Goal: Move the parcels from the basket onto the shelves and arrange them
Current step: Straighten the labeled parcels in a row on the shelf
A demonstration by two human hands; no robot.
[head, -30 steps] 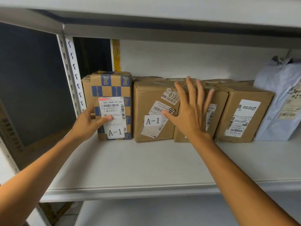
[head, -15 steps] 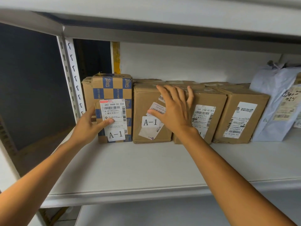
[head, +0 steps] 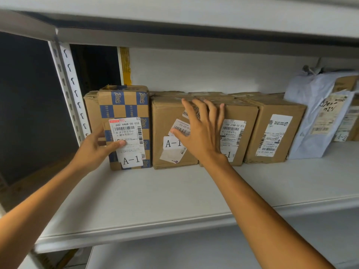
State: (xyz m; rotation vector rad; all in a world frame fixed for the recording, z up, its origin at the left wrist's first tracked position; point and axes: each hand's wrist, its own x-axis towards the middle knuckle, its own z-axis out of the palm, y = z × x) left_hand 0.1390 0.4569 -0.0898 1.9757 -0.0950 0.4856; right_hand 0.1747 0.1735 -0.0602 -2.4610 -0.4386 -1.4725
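Shelf (head: 174, 191): white metal, with a slotted post (head: 70, 90) at its left end. It holds 1 row of parcels set against the back wall, listed from the left.

1. Checked box (head: 126, 105): brown and blue squares, upright, beside the post. White shipping label and "A-1" sticker on the front.
2. Box 2 (head: 165, 117): plain brown, upright, just right of the checked box. Front carries an "A-1" sticker and overlapping labels.
3. Box 3 (head: 240, 113): plain brown, touching box 2. Its front label is partly covered.
4. Box 4 (head: 274, 131): plain brown, turned slightly, with a white label on the front.
5. Bag (head: 310, 113): grey plastic mailer, leaning at the right end. Further parcels (head: 347, 121) behind it are partly hidden; 1 shows "A-2".

Hands:
- Left hand (head: 97, 148) grips the checked box at its left edge, with the thumb pressed on the front label and the fingers round the side.
- Right hand (head: 202, 136) lies flat with straight, spread fingers across the fronts of box 2 and box 3. The fingertips reach their top edge.
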